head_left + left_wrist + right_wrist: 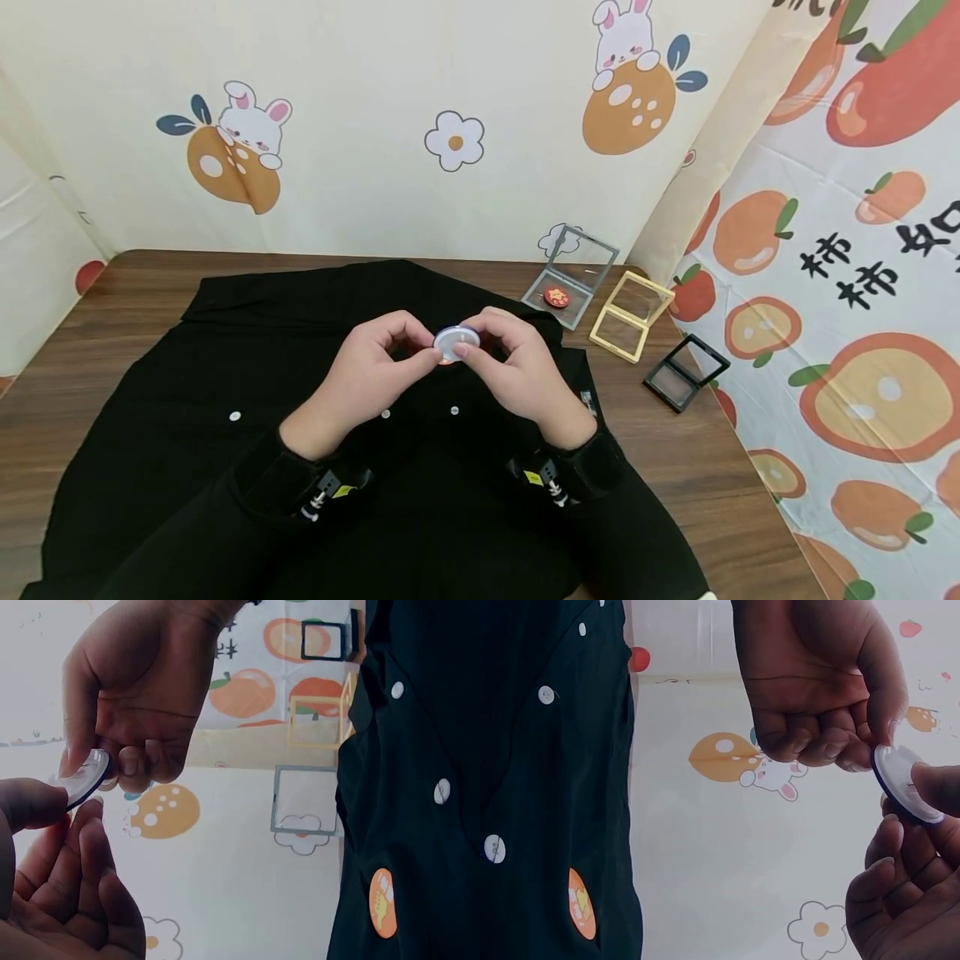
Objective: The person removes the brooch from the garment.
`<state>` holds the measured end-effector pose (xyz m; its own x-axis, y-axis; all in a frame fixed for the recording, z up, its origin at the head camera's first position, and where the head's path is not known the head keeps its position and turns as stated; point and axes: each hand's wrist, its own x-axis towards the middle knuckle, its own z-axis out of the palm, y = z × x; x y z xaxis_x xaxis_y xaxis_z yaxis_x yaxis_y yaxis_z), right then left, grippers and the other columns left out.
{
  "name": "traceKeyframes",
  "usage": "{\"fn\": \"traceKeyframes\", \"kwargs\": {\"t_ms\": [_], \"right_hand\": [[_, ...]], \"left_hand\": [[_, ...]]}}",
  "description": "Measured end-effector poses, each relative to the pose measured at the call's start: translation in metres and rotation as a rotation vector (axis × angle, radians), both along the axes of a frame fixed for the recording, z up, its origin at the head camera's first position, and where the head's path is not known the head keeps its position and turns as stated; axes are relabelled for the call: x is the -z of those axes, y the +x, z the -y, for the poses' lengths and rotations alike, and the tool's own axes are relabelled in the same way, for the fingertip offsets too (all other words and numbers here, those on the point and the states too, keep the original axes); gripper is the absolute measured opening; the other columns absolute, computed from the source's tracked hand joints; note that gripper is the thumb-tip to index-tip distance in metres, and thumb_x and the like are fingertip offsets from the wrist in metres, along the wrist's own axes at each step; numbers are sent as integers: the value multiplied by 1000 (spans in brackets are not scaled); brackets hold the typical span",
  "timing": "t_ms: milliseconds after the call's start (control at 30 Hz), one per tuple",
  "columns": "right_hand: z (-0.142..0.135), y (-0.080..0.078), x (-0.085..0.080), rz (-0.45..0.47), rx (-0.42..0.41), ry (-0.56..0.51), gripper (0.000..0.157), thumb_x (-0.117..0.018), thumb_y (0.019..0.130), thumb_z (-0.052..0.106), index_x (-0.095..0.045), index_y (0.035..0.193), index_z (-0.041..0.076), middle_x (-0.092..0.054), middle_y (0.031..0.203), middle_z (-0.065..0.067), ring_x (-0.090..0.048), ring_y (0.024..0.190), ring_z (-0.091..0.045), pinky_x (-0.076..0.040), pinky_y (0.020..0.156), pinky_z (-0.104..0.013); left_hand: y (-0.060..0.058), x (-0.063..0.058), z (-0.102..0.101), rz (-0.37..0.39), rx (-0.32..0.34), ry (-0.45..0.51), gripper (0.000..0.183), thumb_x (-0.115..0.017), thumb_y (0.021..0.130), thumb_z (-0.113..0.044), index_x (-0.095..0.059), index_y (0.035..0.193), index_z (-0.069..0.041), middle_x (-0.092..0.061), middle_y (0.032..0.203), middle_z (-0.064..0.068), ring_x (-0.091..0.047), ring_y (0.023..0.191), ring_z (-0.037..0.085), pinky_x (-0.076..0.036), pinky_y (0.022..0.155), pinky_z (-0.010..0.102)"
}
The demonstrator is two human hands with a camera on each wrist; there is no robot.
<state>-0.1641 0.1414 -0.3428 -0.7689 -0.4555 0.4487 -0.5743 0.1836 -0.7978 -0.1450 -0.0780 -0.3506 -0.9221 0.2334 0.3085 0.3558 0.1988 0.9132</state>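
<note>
A round pin badge (456, 340), with its pale back and purple-blue rim showing, is held between both hands above a black garment (315, 517). My left hand (375, 367) pinches the badge's left edge between thumb and forefinger. On the opposite edge, the thumb and fingers of my right hand (521, 362) pinch it too. In the right wrist view the badge back (904, 780) is tilted, with a thumb on it. An orange round badge (382, 903) with a yellow figure sits on the garment; in the head view the hands and held badge mostly hide it.
At the right stand a grey open clear case (573, 315) with a red badge (557, 297) inside, a yellow case (618, 350) and a black case (678, 404). White buttons (236, 416) dot the garment. Patterned cloth walls enclose the wooden table (720, 508).
</note>
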Motion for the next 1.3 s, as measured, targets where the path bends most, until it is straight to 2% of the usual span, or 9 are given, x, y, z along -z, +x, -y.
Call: {"fn": "traceKeyframes", "kwargs": {"t_ms": [200, 400, 633, 767, 900, 1033, 1300], "right_hand": [[2, 1, 3, 2, -1, 7, 8, -70, 98, 6, -73, 105, 5, -62, 94, -1, -55, 76, -22, -47, 65, -33], [4, 2, 4, 14, -14, 23, 7, -70, 99, 8, -73, 105, 6, -62, 93, -1, -56, 77, -28, -47, 66, -32], [3, 2, 3, 7, -7, 38, 6, -68, 99, 10, -74, 103, 9, -62, 90, 1, -54, 75, -20, -46, 64, -34], [3, 2, 3, 25, 4, 18, 9, -66, 100, 13, -74, 101, 8, -63, 85, 0, -54, 72, -22, -44, 61, -36], [4, 2, 2, 115, 2, -6, 16, -61, 103, 15, -73, 101, 4, -66, 85, -4, -58, 72, -27, -50, 64, -33], [4, 1, 0, 238, -36, -55, 26, -54, 107, 17, -71, 101, -2, -64, 83, -9, -59, 73, -29, -52, 69, -31], [-1, 1, -1, 479, -214, -139, 40, -46, 109, 23, -67, 105, -12, -68, 88, -11, -58, 75, -20, -50, 68, -27]], "left_hand": [[3, 0, 2, -49, -29, -28, 6, -77, 92, -9, -74, 96, -13, -70, 90, -2, -63, 81, 17, -53, 71, 32], [5, -1, 3, -74, -52, -56, 3, -76, 93, -10, -75, 96, -10, -69, 88, -3, -61, 80, 16, -52, 71, 32], [5, -1, 3, -95, -65, -62, 3, -76, 93, -11, -75, 94, -9, -69, 87, -3, -59, 80, 16, -52, 71, 31], [7, -1, 3, -127, -82, -66, 2, -78, 92, -11, -76, 93, -11, -70, 88, -5, -60, 81, 15, -52, 73, 30], [9, -3, 3, -168, -93, -57, 8, -79, 90, -6, -76, 90, -13, -70, 89, -6, -61, 83, 15, -52, 75, 29], [11, -5, 2, -193, -87, -44, 11, -79, 90, -4, -77, 89, -15, -70, 89, -9, -62, 84, 14, -53, 76, 29], [9, -7, -3, -225, -50, -28, 15, -80, 88, -3, -78, 88, -17, -70, 89, -12, -63, 84, 14, -54, 79, 33]]}}
